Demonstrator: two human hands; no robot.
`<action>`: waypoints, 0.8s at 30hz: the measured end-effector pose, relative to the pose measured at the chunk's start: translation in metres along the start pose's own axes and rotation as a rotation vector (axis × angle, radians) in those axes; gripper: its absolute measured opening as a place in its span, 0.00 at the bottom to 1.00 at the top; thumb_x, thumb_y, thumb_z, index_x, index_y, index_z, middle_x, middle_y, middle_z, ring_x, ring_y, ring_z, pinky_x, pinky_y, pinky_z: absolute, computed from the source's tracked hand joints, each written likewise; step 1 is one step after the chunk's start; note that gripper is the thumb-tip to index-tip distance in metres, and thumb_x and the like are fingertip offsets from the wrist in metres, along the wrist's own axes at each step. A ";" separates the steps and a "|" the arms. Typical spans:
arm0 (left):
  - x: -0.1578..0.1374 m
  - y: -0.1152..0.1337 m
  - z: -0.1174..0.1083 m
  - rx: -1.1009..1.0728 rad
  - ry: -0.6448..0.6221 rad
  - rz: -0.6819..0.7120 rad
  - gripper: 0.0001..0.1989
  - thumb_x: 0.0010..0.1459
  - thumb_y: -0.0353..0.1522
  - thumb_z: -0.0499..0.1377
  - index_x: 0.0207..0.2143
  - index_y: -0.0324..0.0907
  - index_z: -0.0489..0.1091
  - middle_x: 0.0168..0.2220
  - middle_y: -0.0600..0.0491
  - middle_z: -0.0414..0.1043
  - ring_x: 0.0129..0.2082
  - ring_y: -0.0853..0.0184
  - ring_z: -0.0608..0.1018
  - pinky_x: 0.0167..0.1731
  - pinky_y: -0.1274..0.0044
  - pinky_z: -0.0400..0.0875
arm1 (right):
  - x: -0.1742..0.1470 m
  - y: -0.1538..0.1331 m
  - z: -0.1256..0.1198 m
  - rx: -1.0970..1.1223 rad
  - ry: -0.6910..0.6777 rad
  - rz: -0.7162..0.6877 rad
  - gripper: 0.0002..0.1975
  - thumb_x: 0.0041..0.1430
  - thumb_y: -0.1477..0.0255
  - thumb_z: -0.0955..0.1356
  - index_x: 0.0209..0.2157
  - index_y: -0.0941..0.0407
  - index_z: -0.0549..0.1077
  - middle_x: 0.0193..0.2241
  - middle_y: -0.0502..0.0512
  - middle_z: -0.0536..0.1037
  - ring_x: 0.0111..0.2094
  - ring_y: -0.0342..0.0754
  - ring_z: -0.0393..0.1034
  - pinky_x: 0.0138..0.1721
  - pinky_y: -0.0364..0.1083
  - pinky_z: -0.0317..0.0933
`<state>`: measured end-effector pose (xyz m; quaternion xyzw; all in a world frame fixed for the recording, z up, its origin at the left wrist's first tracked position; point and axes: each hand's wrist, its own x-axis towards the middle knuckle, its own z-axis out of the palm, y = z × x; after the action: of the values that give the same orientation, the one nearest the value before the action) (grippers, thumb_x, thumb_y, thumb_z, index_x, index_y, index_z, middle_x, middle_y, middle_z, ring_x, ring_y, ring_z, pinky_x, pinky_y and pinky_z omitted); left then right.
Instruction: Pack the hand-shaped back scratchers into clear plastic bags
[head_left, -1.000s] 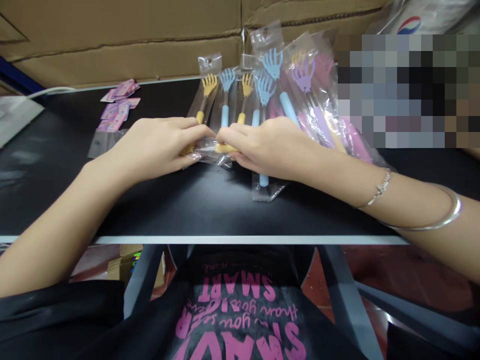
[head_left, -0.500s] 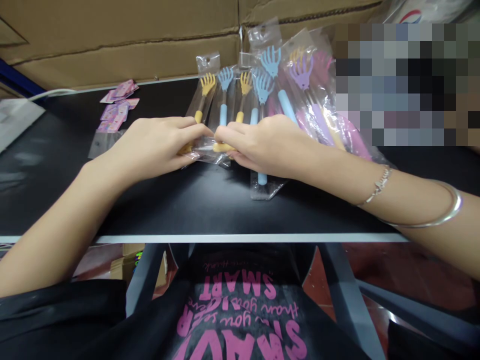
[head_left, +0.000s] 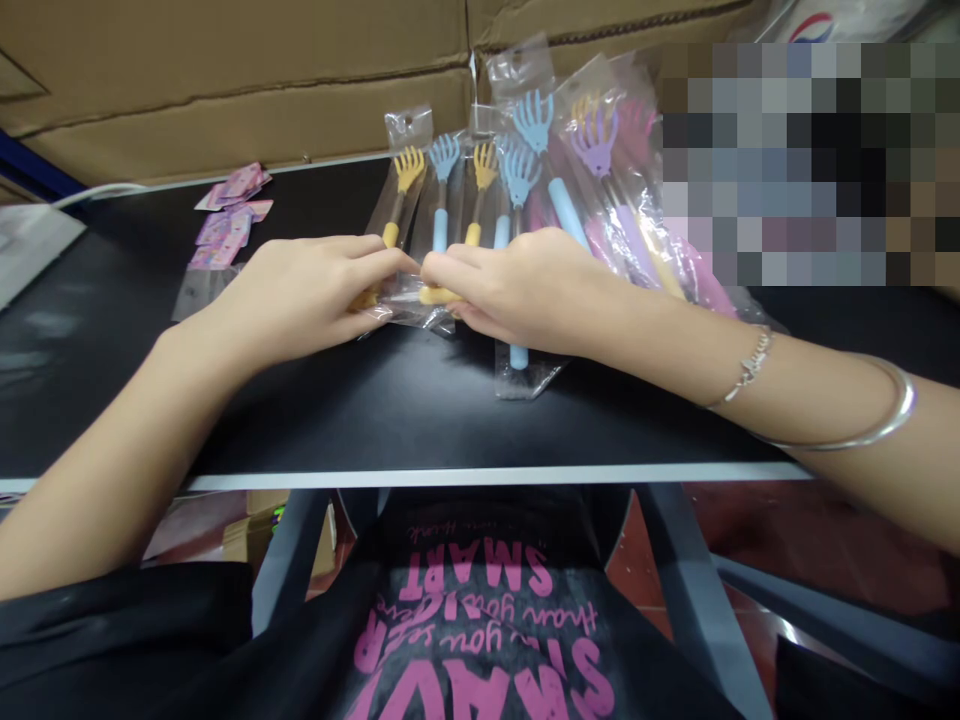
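Several back scratchers with hand-shaped heads lie side by side in clear plastic sleeves, heads away from me. My left hand (head_left: 311, 290) is closed around the lower end of a yellow back scratcher (head_left: 409, 170). Close beside it, my right hand (head_left: 525, 285) is closed on the lower end of another yellow back scratcher (head_left: 484, 165), its fingers nearly touching the left ones. Between these two lies a light blue back scratcher (head_left: 444, 160). Under my right hand runs another blue one (head_left: 520, 175), its handle end sticking out towards me. My fingers partly hide the handle ends.
More bagged scratchers, blue (head_left: 534, 120) and purple (head_left: 596, 140), overlap at the right. Small pink-purple cards (head_left: 225, 235) lie at the left of the black table (head_left: 360, 420). Cardboard boxes (head_left: 240, 60) stand behind. A blurred-out area covers the far right.
The view has shifted slightly, so everything appears a little further left. Both hands keep their places on the packaged back scratchers.
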<state>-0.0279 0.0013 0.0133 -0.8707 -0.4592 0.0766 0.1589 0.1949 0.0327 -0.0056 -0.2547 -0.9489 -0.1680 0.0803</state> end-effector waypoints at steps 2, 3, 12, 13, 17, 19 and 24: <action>0.000 0.000 -0.001 -0.008 -0.010 -0.005 0.15 0.66 0.37 0.46 0.50 0.42 0.64 0.41 0.52 0.71 0.38 0.66 0.73 0.24 0.78 0.53 | 0.000 0.000 0.000 -0.002 0.000 0.001 0.22 0.65 0.72 0.54 0.58 0.58 0.60 0.38 0.56 0.76 0.31 0.46 0.70 0.29 0.44 0.49; 0.000 0.001 -0.001 -0.013 -0.010 -0.005 0.15 0.66 0.37 0.46 0.50 0.42 0.64 0.42 0.51 0.71 0.38 0.66 0.73 0.24 0.77 0.52 | 0.000 0.000 0.000 -0.002 0.002 0.001 0.22 0.64 0.72 0.54 0.58 0.58 0.60 0.38 0.56 0.76 0.31 0.46 0.70 0.28 0.44 0.49; 0.000 0.003 -0.002 -0.084 -0.009 -0.026 0.15 0.66 0.35 0.47 0.51 0.41 0.64 0.44 0.50 0.70 0.40 0.64 0.74 0.26 0.78 0.57 | -0.001 0.001 0.001 -0.009 0.006 -0.002 0.20 0.65 0.72 0.54 0.56 0.58 0.61 0.38 0.56 0.76 0.30 0.45 0.69 0.27 0.44 0.46; 0.000 0.004 -0.001 -0.102 -0.005 -0.030 0.15 0.65 0.35 0.48 0.52 0.41 0.64 0.44 0.50 0.70 0.41 0.64 0.73 0.28 0.79 0.59 | -0.001 0.001 0.001 -0.009 0.008 -0.004 0.20 0.65 0.72 0.54 0.56 0.58 0.61 0.38 0.56 0.76 0.30 0.45 0.69 0.27 0.44 0.46; 0.000 0.003 0.001 -0.178 0.017 -0.037 0.15 0.64 0.34 0.49 0.51 0.41 0.66 0.43 0.50 0.71 0.42 0.62 0.74 0.33 0.78 0.63 | -0.001 0.001 0.002 -0.011 0.017 -0.009 0.20 0.66 0.72 0.54 0.57 0.58 0.61 0.38 0.56 0.76 0.30 0.44 0.69 0.28 0.44 0.46; 0.000 0.003 0.002 -0.168 0.025 -0.031 0.16 0.63 0.34 0.48 0.50 0.41 0.66 0.43 0.50 0.71 0.42 0.61 0.74 0.33 0.77 0.64 | -0.002 0.001 0.003 -0.012 0.024 -0.009 0.20 0.66 0.72 0.53 0.57 0.58 0.61 0.38 0.56 0.76 0.30 0.44 0.69 0.28 0.44 0.46; 0.000 0.001 0.005 -0.119 0.049 -0.021 0.16 0.62 0.34 0.48 0.50 0.43 0.65 0.43 0.51 0.70 0.42 0.60 0.75 0.31 0.77 0.64 | -0.002 0.001 0.002 -0.026 0.017 -0.007 0.21 0.66 0.71 0.53 0.57 0.58 0.61 0.38 0.56 0.76 0.29 0.45 0.69 0.27 0.44 0.46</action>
<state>-0.0285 0.0018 0.0079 -0.8752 -0.4682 0.0261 0.1190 0.1967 0.0333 -0.0073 -0.2508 -0.9469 -0.1827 0.0844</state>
